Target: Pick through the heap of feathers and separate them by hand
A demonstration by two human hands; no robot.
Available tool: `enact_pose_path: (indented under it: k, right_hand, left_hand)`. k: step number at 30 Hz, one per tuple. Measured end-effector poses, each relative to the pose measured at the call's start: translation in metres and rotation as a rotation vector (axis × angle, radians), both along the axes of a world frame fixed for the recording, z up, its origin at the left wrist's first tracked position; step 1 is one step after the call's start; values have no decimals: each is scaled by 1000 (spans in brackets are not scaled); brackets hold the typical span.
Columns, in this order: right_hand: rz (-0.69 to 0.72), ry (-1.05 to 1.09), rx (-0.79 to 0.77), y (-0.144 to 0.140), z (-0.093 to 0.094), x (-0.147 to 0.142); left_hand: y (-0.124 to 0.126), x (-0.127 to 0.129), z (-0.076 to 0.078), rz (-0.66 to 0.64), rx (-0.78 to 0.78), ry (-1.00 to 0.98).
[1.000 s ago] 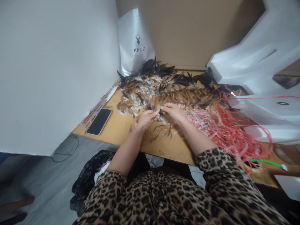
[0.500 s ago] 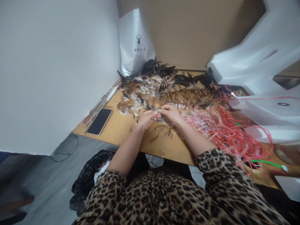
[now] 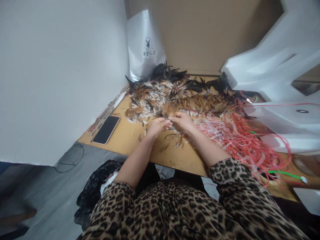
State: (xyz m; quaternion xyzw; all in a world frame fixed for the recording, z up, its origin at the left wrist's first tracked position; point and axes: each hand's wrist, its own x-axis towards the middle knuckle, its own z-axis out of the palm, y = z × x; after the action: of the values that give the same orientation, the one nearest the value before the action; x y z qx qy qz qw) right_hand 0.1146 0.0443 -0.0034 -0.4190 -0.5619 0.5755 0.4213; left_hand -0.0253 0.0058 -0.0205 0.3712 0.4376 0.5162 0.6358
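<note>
On the table: we sit at a wooden table set against a white wall, our two hands meeting just in front of a wide feather pile.
Left hand: our left hand rests low at the near edge of the pile, fingers curled together and pinched on a small tuft of feathers.
Right hand: our right hand meets it from the other side, fingertips closed on the same tuft; the two hands touch at the fingertips.
Where the tuft is: between both hands, just above the table and touching the brown edge of the pile.
Around the hands: a few loose feathers lie on the bare wood beneath our wrists; a tangle of red and pink strips spreads to the right, just beside our right forearm.
Further off: a dark phone lies near the left edge, well apart from the hands; a white paper bag stands behind the pile.
What could go wrong: we judge the tuft is light and thinly held, so a loosened pinch could scatter it back into the pile; a sweep of the right forearm could drag strips in among the feathers; stray feathers near the table edge could slide off.
</note>
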Motion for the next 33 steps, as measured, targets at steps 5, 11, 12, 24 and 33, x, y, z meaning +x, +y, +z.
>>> enact_pose_path:
  k: [5, 11, 12, 24, 33]
  right_hand:
    - [-30, -32, -24, -2, 2, 1]
    - [22, -162, 26, -1, 8, 5]
    - [41, -199, 51, 0, 8, 5]
    - [67, -217, 135, 3, 13, 8]
    - [98, -216, 163, 4, 5, 8]
  left_hand:
    - [-1, 0, -1, -39, 2, 24]
    - [-1, 0, 0, -33, 57, 178]
    - [-1, 1, 0, -29, 65, 214]
    - [-1, 0, 0, -93, 141, 252]
    - [-4, 1, 5, -42, 118, 310]
